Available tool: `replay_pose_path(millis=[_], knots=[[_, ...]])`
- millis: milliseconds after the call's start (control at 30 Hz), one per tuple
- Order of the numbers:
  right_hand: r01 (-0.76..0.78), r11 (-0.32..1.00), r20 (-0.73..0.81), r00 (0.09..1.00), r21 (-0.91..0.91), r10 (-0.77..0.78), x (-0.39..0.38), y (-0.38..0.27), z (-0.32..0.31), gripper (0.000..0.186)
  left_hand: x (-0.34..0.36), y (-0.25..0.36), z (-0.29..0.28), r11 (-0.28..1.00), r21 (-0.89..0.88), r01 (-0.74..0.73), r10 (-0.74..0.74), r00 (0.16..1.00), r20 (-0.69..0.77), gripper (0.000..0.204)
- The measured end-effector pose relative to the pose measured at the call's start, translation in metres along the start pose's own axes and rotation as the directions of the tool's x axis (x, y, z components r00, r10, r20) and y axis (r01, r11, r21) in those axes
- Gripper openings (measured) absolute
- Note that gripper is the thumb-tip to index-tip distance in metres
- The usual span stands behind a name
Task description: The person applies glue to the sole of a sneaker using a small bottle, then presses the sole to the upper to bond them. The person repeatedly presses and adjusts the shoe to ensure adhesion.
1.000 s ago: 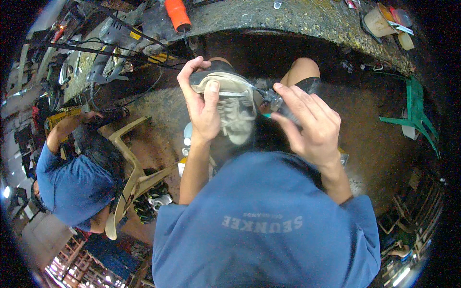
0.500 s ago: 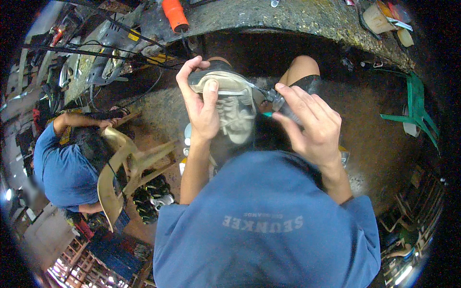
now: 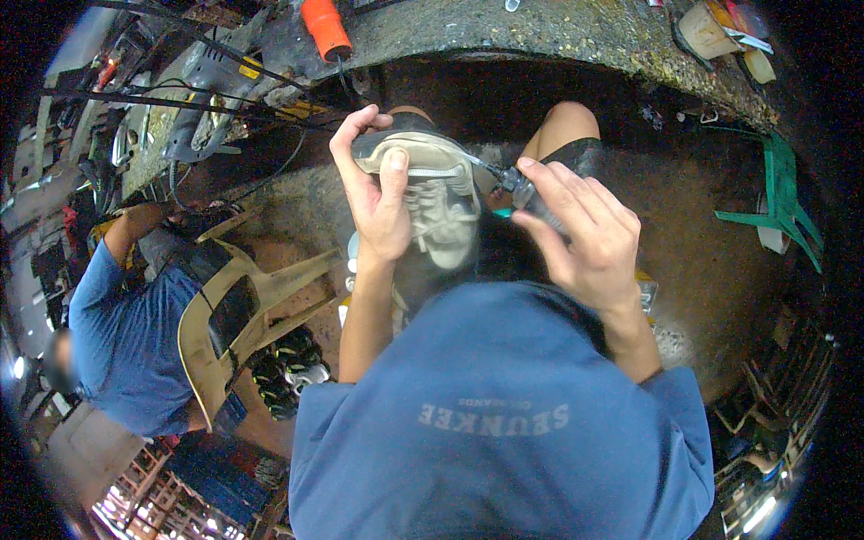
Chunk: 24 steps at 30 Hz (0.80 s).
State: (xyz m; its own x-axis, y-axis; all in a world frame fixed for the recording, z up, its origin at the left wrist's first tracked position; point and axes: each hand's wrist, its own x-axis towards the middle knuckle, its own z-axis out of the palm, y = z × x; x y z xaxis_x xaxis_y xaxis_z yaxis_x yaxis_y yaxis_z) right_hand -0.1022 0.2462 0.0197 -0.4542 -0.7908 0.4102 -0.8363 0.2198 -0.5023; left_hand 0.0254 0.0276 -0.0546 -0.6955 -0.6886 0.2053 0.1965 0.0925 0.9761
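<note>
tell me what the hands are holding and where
Left hand grips a pale sneaker around its toe end, sole up. Right hand wraps a dark handheld tool by its body.

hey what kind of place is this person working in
Most likely a small shoe repair or shoemaking workshop. The left hand holds a shoe, the right hand works a small tool at it, and a rough workbench carries a power drill.

A rough concrete bench [image 3: 558,36] carries an orange-handled tool [image 3: 326,27] and power drill [image 3: 202,99].
</note>
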Motion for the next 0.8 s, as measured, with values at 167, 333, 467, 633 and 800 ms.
replay_pose_path(millis=[167,333,467,633,800], knots=[[0.006,1.0,-0.018,1.0,-0.003,-0.006,0.0009,-0.0002,-0.0004,0.057,-0.0005,-0.0009,0.0008,1.0,0.012,0.014,-0.014,1.0,-0.01,0.056],[0.015,1.0,-0.028,0.999,0.006,-0.015,0.003,-0.0015,0.0002,0.057,-0.0013,0.001,0.0005,0.999,0.003,0.038,-0.038,0.999,-0.013,0.054],[0.006,1.0,-0.014,1.0,0.002,-0.006,0.0039,-0.0023,0.0008,0.057,-0.0033,0.0018,0.0004,0.996,-0.052,0.076,-0.078,0.996,-0.038,0.052],[0.009,1.0,-0.024,1.0,0.022,-0.008,0.0053,-0.0018,-0.0003,0.056,-0.0008,-0.0033,-0.0042,0.999,0.04,0.011,-0.009,0.998,-0.061,0.044],[0.014,0.999,-0.034,0.999,0.052,-0.012,0.0073,-0.0029,-0.0015,0.054,-0.0018,-0.0038,-0.0085,0.998,0.041,0.04,-0.036,0.994,-0.106,0.039]])
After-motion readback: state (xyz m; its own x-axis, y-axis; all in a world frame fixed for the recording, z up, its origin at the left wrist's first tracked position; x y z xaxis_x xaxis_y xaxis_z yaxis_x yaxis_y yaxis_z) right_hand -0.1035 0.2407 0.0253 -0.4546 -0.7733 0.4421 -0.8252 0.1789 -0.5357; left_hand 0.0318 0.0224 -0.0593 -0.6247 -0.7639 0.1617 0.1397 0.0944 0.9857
